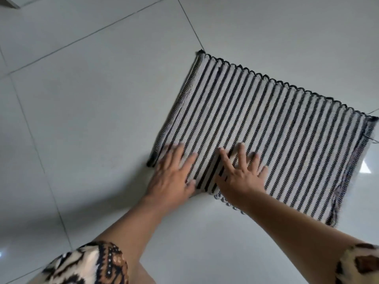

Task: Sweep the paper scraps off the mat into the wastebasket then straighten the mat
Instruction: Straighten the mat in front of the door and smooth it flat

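Note:
A black-and-white striped mat [272,128] lies flat on the floor, turned at an angle to the tile lines. My left hand [174,173] rests palm down on the mat's near left corner, fingers spread and a little blurred. My right hand [244,173] presses flat on the near edge beside it, fingers apart. Neither hand holds anything. I see no paper scraps on the mat, and no wastebasket is in view.
Pale grey floor tiles [92,99] with dark grout lines surround the mat. My patterned sleeves [88,265] show at the bottom corners. A frayed fringe hangs at the mat's right near corner [336,206].

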`<move>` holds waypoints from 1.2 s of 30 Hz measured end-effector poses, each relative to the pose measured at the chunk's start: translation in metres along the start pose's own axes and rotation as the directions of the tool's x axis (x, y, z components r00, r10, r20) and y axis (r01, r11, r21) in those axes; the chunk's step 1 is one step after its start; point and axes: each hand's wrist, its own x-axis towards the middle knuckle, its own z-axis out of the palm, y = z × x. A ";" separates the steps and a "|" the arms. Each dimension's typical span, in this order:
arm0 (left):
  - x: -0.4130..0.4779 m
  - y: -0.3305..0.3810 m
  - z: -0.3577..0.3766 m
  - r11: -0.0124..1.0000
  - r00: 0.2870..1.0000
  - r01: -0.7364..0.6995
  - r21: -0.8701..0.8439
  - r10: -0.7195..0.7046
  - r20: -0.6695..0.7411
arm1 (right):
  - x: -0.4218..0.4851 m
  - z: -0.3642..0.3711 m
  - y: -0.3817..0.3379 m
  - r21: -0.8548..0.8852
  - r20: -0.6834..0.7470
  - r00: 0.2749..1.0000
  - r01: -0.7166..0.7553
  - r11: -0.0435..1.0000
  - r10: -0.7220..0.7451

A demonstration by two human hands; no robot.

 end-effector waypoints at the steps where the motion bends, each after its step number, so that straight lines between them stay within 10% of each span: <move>1: 0.005 0.012 0.007 0.998 0.996 -0.061 0.009 0.060 0.070 | -0.001 0.004 0.002 0.000 0.017 0.997 -0.069 0.998 0.069; 10: 0.018 0.041 0.038 0.988 0.983 0.083 0.128 -0.102 0.154 | 0.021 -0.012 0.077 0.079 -0.065 0.997 0.037 0.996 -0.032; 15: 0.048 0.052 0.022 0.971 0.979 0.205 0.122 -0.204 -0.017 | -0.004 -0.005 0.120 0.096 -0.234 0.966 -0.086 0.992 0.107; 22: 0.061 0.034 0.019 0.955 0.943 0.279 0.099 -0.292 0.161 | -0.046 0.042 0.159 0.287 -0.089 0.920 -0.344 0.894 0.382; 31: 0.043 0.046 0.027 0.782 0.797 0.603 -0.156 -0.579 0.174 | 0.038 -0.057 0.190 0.264 -0.281 0.955 -0.014 0.964 0.091; 36: 0.049 0.048 0.008 0.868 0.875 0.474 -0.147 -0.445 0.193 | 0.055 -0.067 0.137 -0.035 -0.214 0.972 0.093 0.995 -0.098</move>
